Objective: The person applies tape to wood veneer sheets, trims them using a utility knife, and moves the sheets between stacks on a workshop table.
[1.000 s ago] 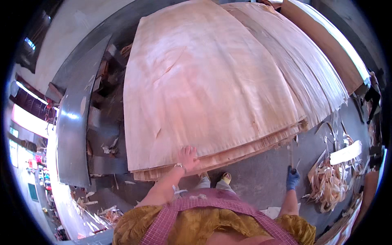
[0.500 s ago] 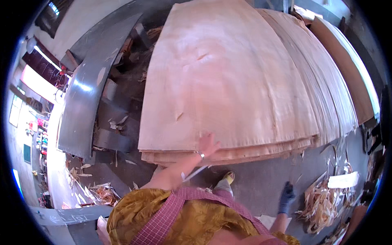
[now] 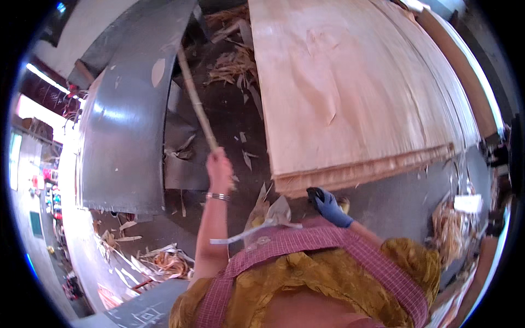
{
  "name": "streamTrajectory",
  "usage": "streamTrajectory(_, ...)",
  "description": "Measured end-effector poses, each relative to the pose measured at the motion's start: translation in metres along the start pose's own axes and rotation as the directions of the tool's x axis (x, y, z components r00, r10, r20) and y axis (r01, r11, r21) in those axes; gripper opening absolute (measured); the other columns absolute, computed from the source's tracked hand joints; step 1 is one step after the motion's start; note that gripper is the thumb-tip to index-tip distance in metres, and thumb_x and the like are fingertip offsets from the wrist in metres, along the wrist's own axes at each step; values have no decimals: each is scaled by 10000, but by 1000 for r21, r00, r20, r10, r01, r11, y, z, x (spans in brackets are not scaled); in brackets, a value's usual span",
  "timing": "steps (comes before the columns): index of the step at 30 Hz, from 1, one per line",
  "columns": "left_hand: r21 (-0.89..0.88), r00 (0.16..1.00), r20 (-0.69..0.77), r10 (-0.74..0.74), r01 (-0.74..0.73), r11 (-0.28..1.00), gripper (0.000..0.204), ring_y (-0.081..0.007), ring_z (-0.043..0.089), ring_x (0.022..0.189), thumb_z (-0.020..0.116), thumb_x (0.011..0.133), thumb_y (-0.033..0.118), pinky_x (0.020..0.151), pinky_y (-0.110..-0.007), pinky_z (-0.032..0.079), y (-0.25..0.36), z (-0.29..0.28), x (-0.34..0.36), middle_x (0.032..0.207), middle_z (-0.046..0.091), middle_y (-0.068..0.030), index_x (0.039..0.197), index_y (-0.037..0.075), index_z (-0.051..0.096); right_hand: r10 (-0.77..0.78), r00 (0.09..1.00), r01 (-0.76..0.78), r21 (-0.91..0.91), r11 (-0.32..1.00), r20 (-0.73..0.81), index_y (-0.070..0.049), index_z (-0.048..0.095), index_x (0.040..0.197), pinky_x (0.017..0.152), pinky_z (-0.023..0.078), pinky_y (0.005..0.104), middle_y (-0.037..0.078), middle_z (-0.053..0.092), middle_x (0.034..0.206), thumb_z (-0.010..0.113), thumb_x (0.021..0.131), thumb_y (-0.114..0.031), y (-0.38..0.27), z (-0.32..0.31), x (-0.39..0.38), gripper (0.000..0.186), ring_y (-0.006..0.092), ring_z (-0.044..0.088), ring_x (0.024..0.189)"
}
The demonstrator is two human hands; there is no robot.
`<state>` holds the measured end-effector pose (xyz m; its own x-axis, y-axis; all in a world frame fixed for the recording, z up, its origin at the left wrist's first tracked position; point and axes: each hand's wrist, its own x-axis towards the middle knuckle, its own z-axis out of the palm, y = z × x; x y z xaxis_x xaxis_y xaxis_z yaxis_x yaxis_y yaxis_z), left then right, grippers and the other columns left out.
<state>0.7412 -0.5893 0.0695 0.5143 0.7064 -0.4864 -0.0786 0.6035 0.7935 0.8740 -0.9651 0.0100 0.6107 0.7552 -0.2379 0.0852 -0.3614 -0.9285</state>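
Note:
My bare left hand (image 3: 220, 168), a bracelet at its wrist, is wrapped round one end of a long thin wooden stick (image 3: 198, 104). The stick slants up and away, its far end by the edge of the grey metal-like sheet (image 3: 128, 142). To its right lies a stack of pale wood veneer sheets (image 3: 350, 104), wrinkled on top, with layered near edges. My right hand (image 3: 330, 208) wears a blue glove with dark fingertips. It is by the stack's near edge, fingers curled; whatever they may hold is hidden. I cannot tell whether it touches the stack.
Veneer scraps (image 3: 232, 65) litter the dark floor between the grey sheet and the stack. More shavings lie in heaps at the lower left (image 3: 169, 261) and at the right (image 3: 449, 232). A brown board (image 3: 465, 71) stands beyond the stack's right side.
My left hand has left the veneer's top near the front edge and now holds the stick to the left. My right hand has come up and inward toward the stack. The view has shifted left.

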Motion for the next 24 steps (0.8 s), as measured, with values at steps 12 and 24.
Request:
streamTrajectory(12,444,908,-392,147,47,895,163,-113,443,438,565,908,201,366,-261,376,162,-292,109,667,495,-25,924,81,457,-146,937,28,-348,937,-317,-83,648,1016,785,513,417,154,665,970,629,865,-269,-59,78,142,240,340,645,898)
streamTrajectory(24,261,936,-344,-69,167,951,430,-207,640,884,655,861,231,684,-327,514,292,-209,197,1043,598,-80,1232,78,499,144,806,-534,-602,594,-573,-42,436,1302,846,490,503,249,451,1271,611,850,-406,-67,6,441,606,435,526,1091)
